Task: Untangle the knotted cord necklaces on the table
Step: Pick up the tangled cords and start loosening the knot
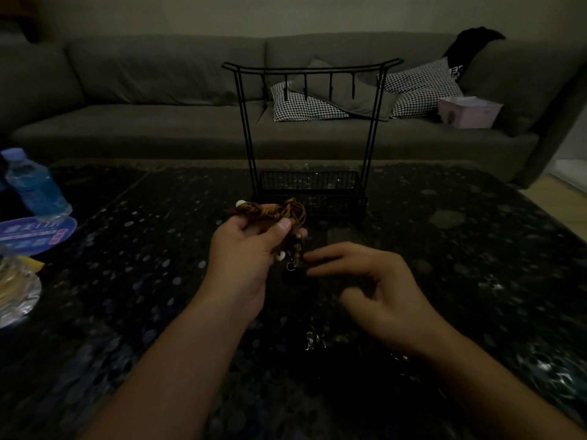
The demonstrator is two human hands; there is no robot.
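Observation:
A tangled bundle of brown cord necklaces (275, 211) with white beads and small metal clasps is held above the dark speckled table (444, 265). My left hand (251, 242) grips the bundle, thumb pressed on top, and a few ends with beads and a ring hang below its fingers. My right hand (368, 274) hovers just right of those dangling ends, fingers loosely extended toward them and holding nothing. Whether its fingertips touch the clasps is unclear in the dim light.
A black wire jewellery stand (309, 138) with hooks and a basket base stands just behind the hands. A blue water bottle (35, 185), a round blue lid and a foil wrapper sit at the left edge. A grey sofa with checked cushions lies beyond.

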